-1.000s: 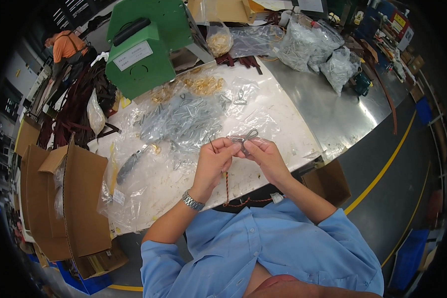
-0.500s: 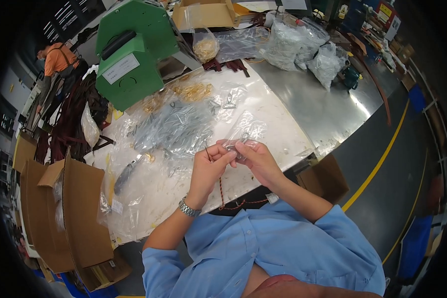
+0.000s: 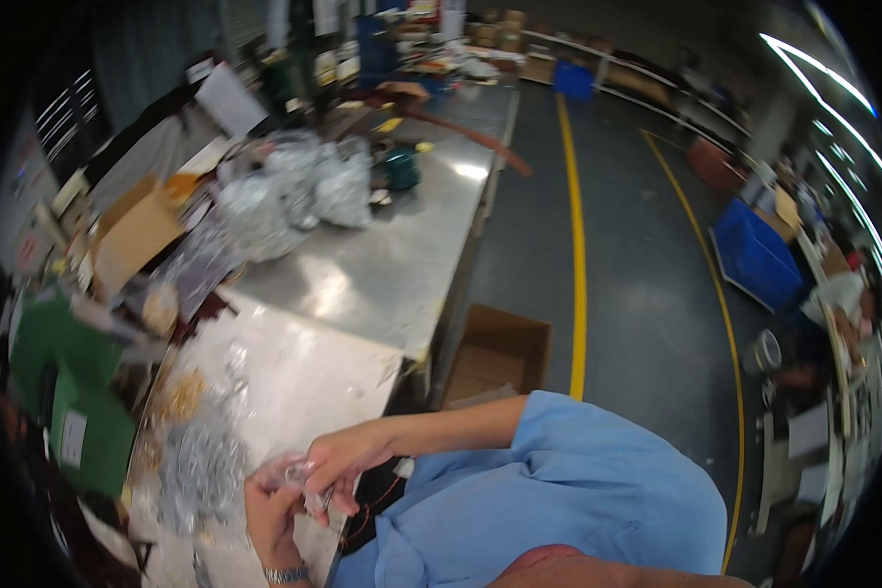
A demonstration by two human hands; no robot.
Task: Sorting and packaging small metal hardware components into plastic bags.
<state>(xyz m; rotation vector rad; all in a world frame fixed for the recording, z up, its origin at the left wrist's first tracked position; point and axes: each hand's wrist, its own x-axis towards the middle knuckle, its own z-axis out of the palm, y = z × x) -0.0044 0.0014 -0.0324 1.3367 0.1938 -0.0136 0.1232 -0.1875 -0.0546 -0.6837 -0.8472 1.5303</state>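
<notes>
A person in a blue shirt (image 3: 559, 500) works at the near edge of a steel tabletop (image 3: 382, 284), both hands meeting low in the frame over a small clear plastic bag (image 3: 289, 473). The left hand (image 3: 269, 514), w/ a metal watch (image 3: 286, 575) at the wrist, has its fingers curled closed on the bag from below; the right hand (image 3: 343, 459) pinches the same bag from above, fingers closed on it. What's inside the bag is too blurred to tell. A thin reddish-brown cord (image 3: 367, 510) hangs just under the hands.

Just left of the hands, a heap of small clear packets w/ metal parts (image 3: 201, 470) lies on a white sheet (image 3: 294, 377) covering the near part of the tabletop. A green machine (image 3: 64, 412) stands at the far left edge. An open cardboard box (image 3: 495, 358) sits on the floor just beside the tabletop's right side.

Further along the tabletop: bulging clear bags (image 3: 294, 191), a brown carton (image 3: 132, 235), a small teal object (image 3: 399, 169). A yellow line (image 3: 578, 255) runs down the grey floor; a blue bin (image 3: 755, 257) stands well off to the right.
</notes>
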